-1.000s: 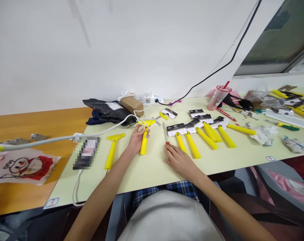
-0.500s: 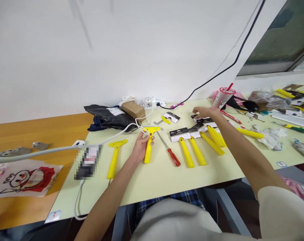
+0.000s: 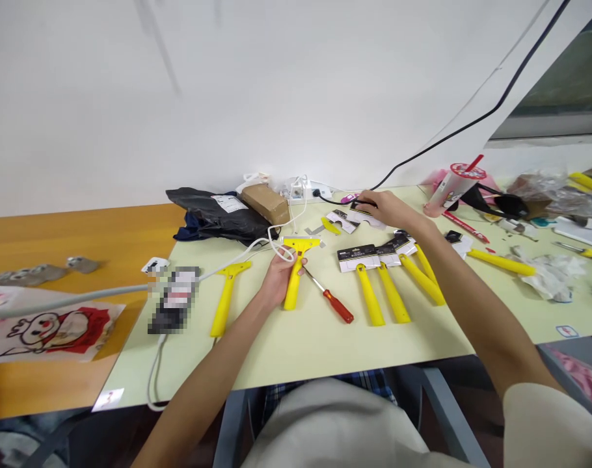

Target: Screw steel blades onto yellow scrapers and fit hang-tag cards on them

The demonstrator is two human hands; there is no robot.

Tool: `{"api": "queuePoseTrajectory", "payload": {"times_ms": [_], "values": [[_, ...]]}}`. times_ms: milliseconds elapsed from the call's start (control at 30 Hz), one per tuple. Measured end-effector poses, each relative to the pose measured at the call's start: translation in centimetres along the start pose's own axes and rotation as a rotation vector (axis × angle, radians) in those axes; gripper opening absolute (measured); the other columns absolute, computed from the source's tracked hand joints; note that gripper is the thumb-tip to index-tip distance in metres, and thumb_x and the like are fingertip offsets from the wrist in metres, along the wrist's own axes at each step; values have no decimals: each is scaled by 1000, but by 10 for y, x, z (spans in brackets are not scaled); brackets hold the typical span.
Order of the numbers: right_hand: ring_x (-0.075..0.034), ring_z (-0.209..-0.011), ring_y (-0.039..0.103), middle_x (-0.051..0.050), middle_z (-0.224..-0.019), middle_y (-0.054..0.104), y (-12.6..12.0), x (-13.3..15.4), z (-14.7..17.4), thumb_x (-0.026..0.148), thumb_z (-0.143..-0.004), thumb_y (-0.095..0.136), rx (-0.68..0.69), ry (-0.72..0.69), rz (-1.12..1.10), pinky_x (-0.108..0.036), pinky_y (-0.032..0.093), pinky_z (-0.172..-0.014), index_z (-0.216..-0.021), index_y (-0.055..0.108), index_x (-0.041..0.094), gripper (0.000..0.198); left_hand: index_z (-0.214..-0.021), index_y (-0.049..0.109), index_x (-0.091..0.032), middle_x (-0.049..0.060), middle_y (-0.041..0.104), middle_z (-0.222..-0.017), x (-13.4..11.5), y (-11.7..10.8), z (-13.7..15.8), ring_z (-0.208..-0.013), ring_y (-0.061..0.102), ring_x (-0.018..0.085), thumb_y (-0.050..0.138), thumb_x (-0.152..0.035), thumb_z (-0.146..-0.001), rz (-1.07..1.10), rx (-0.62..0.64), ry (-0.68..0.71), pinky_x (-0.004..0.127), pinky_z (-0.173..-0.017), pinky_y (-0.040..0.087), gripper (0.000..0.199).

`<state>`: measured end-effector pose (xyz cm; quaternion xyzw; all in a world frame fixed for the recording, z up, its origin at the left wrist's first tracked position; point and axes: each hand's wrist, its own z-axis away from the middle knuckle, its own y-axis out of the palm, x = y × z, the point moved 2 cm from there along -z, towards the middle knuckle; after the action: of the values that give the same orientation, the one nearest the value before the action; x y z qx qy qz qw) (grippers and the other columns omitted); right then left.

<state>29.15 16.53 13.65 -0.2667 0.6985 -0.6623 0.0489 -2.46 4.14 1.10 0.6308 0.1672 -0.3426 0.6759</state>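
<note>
Your left hand (image 3: 276, 283) is wrapped round the handle of a yellow scraper (image 3: 296, 273): fingers curled under, thumb on the near side, tool lying on the pale green table (image 3: 296, 344) w/ its T-shaped head pointing away from you. Your right hand (image 3: 386, 207) is stretched far out over the table's back edge, fingers bent down onto a black-and-white card (image 3: 362, 216). Can't tell whether it pinches the card or only presses on it; fingertips are hidden behind the knuckles.

Hard to make out:
- phone-like object (image 3: 173, 300) left of the scrapers is pixelated, no detail.
- white cable (image 3: 105, 290) crosses it and runs off the left edge; its end loops by the scraper head.
- far-right clutter is cut off by the frame edge.
- your right forearm covers part of the packaged scrapers (image 3: 388, 279).

Writing: header cards on the packaged scrapers carry print, too small to read. White label on the black bag (image 3: 218, 218) also unreadable. Small stickers at the table's near edge: illegible. Plastic bag w/ red cartoon figure (image 3: 47, 328) lies on the wooden table (image 3: 105, 237) at left.

Other: red-handled screwdriver (image 3: 332, 302) lies just right of the held scraper, apart from it. Second bare yellow scraper (image 3: 228, 296) lies left of your left hand, not touched. Cup w/ red straw (image 3: 447, 188) stands beyond your right hand.
</note>
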Motion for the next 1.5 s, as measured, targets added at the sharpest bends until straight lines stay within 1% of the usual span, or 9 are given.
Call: {"api": "queuePoseTrajectory", "payload": {"times_ms": [67, 233, 400, 600, 700, 833, 1167, 1333, 1500], "values": [[-26, -97, 69, -10, -117, 78, 8, 33, 13, 53, -116, 42, -77, -79, -42, -34, 47, -86, -129, 67, 23, 41, -103, 60, -23, 2, 65, -102, -4, 4, 0, -85, 71, 16, 88, -9, -77, 15, 7, 29, 23, -62, 48, 41], [-24, -73, 66, -6, -93, 78, 49, 94, 50, 44, -118, 47, -137, -223, -25, -32, 39, -68, -131, 68, 24, 32, -103, 61, -25, 1, 68, -108, -40, 33, -9, -86, 71, 12, 89, -10, -78, 88, 39, 220, 22, -67, 51, 40], [-24, -83, 69, -9, -117, 78, 74, 130, 81, 9, -108, 52, -60, -427, 143, -31, 36, -65, -146, 61, 25, 42, -107, 62, -27, 3, 71, -120, -74, 81, -28, -104, 73, 16, 83, -12, -89, 65, 62, 366, 24, -77, 55, 31], [-26, -90, 67, -9, -105, 75, 77, 139, 97, -2, -104, 55, -255, -692, 244, -36, 49, -82, -119, 68, 17, 28, -114, 55, -28, 2, 71, -116, -53, 111, -45, -123, 75, 25, 87, -16, -89, -7, 89, 409, 29, -87, 58, 42], [-24, -85, 65, -9, -100, 74, 77, 132, 94, 14, -114, 57, -358, -644, 231, -36, 49, -80, -110, 68, 18, 12, -115, 53, -29, 2, 72, -116, -36, 112, -50, -127, 75, 26, 92, -20, -85, -51, 75, 353, 28, -87, 60, 50], [-20, -82, 65, -6, -99, 75, 69, 131, 90, 30, -119, 57, -469, -578, 212, -33, 49, -78, -106, 68, 19, 20, -116, 52, -29, 1, 73, -115, -29, 104, -54, -127, 77, 27, 95, -23, -82, -73, 47, 355, 27, -89, 60, 55], [-16, -68, 53, -3, -107, 77, 52, 135, 70, 4, -111, 48, -571, -669, 461, -34, 43, -69, -120, 69, 26, 33, -113, 50, -28, 0, 72, -110, -34, 93, -50, -123, 79, 27, 89, -17, -81, -123, -13, 288, 37, -99, 63, 51], [-15, -68, 53, -1, -95, 75, 62, 143, 75, 12, -110, 58, -674, -870, 458, -33, 40, -63, -112, 70, 28, 21, -109, 47, -28, 0, 73, -108, -39, 85, -58, -121, 79, 27, 86, -14, -79, -53, -59, 266, 41, -101, 63, 51], [-15, -71, 56, -1, -95, 75, 61, 143, 75, 12, -108, 62, -701, -900, 438, -33, 39, -62, -109, 70, 29, 19, -105, 45, -27, 1, 73, -110, -38, 81, -60, -120, 79, 26, 85, -8, -75, -38, -95, 192, 47, -104, 63, 54]]}}
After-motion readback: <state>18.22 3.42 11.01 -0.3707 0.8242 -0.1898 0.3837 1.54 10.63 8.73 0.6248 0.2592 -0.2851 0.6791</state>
